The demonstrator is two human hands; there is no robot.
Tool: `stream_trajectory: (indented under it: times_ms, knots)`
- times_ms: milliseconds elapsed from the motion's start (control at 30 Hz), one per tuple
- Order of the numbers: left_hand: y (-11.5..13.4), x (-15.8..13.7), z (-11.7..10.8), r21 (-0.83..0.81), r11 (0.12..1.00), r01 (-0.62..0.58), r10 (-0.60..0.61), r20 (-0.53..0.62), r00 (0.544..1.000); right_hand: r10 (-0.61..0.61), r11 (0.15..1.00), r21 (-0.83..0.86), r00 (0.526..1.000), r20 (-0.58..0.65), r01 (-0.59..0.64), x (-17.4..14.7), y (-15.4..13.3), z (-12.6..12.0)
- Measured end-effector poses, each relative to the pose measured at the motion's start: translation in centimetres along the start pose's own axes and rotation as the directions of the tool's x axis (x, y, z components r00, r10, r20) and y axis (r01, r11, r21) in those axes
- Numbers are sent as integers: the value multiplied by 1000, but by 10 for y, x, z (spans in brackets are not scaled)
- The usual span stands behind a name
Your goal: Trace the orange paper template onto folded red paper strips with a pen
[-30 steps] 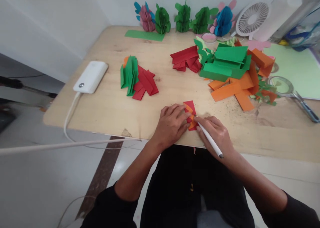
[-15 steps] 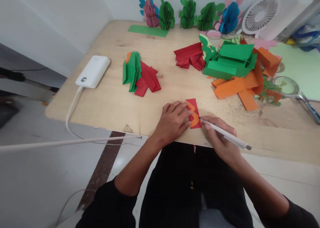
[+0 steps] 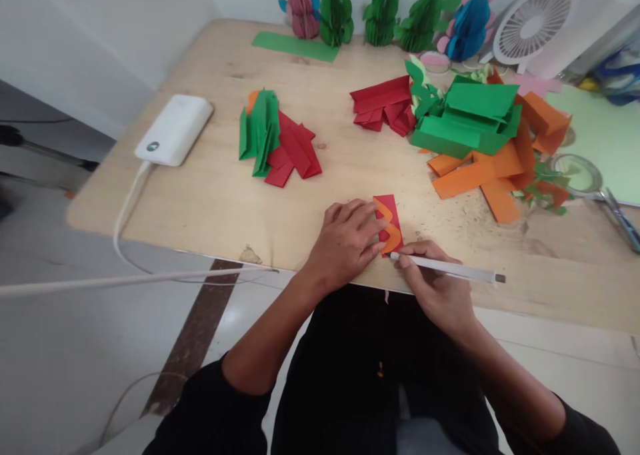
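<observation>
Near the table's front edge lies a small red paper rectangle [image 3: 395, 208], with an orange curved paper cutout [image 3: 394, 236] on top of it. My left hand [image 3: 346, 243] lies over their left side, fingers stretched out and fingertips pressing the orange cutout down; part of both papers is hidden beneath. In my right hand [image 3: 443, 294] is a white pen [image 3: 450, 268], gripped between thumb and fingers. Its tip touches or nearly touches the red paper at the lower end of the orange cutout.
Folded green strips [image 3: 263, 132] and red strips [image 3: 295, 148] lie left of centre. Further right are red pieces [image 3: 383, 98], green folded paper [image 3: 470, 122], orange strips [image 3: 480, 175] and scissors [image 3: 620, 218]. A white power bank [image 3: 175, 130] trails a cable. Paper figures and a fan [image 3: 533, 25] line the back.
My right hand has moved the pen tip down and left along the orange cutout's edge to its lower end. The pen lies flatter. My left hand stays in place; the view has shifted slightly.
</observation>
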State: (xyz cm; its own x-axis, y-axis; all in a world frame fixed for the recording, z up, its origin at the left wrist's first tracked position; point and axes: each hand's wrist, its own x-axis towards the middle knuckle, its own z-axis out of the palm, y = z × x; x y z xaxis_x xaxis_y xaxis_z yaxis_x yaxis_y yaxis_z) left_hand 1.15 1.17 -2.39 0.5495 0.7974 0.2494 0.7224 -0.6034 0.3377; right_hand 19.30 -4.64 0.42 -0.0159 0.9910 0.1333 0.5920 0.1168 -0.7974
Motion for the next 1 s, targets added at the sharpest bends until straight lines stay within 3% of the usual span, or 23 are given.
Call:
stream_trajectory:
  times_ms: [1000]
  knots:
    - [0, 0, 1, 1, 1000, 2, -2, 3, 1000, -15, 1000, -20, 1000, 24, 16, -1, 2, 2]
